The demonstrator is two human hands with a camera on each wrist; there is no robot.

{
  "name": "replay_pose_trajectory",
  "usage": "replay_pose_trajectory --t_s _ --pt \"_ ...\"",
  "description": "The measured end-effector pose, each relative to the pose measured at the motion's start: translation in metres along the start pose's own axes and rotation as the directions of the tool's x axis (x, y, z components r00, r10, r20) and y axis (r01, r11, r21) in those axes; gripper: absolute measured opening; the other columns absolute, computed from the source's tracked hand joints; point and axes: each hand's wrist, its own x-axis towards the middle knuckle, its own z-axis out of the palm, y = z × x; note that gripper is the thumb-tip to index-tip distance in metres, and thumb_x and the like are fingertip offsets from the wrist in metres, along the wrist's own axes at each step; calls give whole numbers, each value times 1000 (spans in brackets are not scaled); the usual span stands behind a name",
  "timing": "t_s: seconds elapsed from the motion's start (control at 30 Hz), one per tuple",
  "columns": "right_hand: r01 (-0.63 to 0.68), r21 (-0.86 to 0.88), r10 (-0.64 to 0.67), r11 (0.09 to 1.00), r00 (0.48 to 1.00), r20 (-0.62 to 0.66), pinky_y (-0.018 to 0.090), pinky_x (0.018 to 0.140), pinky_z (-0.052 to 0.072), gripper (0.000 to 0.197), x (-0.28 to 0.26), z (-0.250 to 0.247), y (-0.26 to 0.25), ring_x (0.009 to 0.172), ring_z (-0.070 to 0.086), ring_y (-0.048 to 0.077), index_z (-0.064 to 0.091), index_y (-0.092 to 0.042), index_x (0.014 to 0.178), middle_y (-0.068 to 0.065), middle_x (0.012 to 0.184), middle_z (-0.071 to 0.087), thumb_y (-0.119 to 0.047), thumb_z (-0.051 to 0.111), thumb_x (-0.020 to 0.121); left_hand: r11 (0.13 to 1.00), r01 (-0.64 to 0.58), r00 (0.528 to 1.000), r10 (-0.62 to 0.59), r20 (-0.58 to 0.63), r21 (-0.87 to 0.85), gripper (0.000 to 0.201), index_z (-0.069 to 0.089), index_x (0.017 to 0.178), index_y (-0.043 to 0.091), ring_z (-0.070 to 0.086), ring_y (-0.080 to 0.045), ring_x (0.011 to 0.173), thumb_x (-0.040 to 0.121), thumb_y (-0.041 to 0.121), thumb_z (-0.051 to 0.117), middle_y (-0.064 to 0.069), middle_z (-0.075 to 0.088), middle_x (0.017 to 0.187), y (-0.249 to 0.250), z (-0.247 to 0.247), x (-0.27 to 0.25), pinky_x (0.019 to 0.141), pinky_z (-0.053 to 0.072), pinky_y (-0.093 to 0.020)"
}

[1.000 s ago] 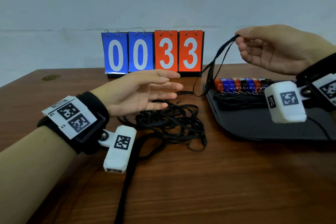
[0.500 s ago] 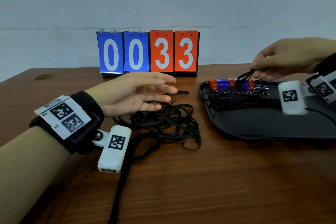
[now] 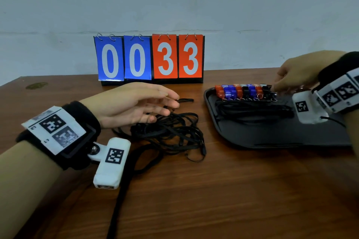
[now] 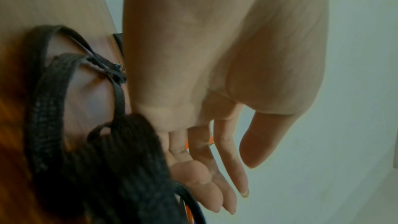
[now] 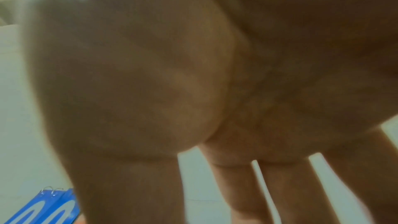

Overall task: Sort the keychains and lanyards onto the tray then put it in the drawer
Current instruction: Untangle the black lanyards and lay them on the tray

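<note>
A tangle of black lanyards (image 3: 171, 132) lies on the wooden table (image 3: 213, 190). My left hand (image 3: 167, 104) hovers just above its far left part, fingers straight and empty; the left wrist view shows the left hand (image 4: 215, 168) beside the lanyards (image 4: 96, 159). To the right sits a black tray (image 3: 272, 137) with a row of red, blue and black keychains (image 3: 242, 91) along its back edge and bundled lanyards (image 3: 252, 108) in front of them. My right hand (image 3: 285, 85) reaches down at the row's right end. In the right wrist view the right hand (image 5: 193, 91) shows straight, spread fingers holding nothing.
A flip scoreboard (image 3: 149, 58) reading 0033 stands at the back of the table against the wall; part of the scoreboard (image 5: 53, 207) shows in the right wrist view. A black strap (image 3: 120, 200) runs from the tangle toward the near table edge.
My right hand came down from holding a lanyard in the air to the tray and let it go there. The left hand stayed over the tangle.
</note>
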Motion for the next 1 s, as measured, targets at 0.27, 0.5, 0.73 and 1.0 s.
replay_pose_trajectory --t_s 0.27,0.5,0.73,1.0 --pt "261 203 -268 944 963 8 31 81 57 32 -26 -10 -22 88 74 13 73 -20 95 -10 87 78 -49 60 93 994 88 996 -88 -2 62 34 79 110 14 58 -10 77 85 32 67 -8 74 116 1 2 -1 63 41 -21" --pt "592 400 -676 699 729 103 33 89 59 23 -85 11 -72 101 70 4 72 -28 106 -13 106 73 -41 58 94 988 137 989 -141 53 64 39 75 118 4 58 -10 77 90 28 61 -12 71 123 1 4 -5 60 53 -16" --pt "556 666 -791 496 606 83 34 95 57 33 -93 24 -65 115 67 16 69 -13 117 -2 121 70 -33 55 96 977 163 976 -179 120 137 38 76 118 9 62 -10 84 92 30 58 -6 75 113 1 10 -3 64 55 -15" --pt "627 487 -786 608 561 258 26 95 55 36 -95 41 -68 109 65 -1 66 -27 124 -22 113 68 -39 49 95 946 96 972 -156 175 309 37 73 124 15 56 -7 79 95 31 56 -3 73 124 1 15 -5 53 41 -13"
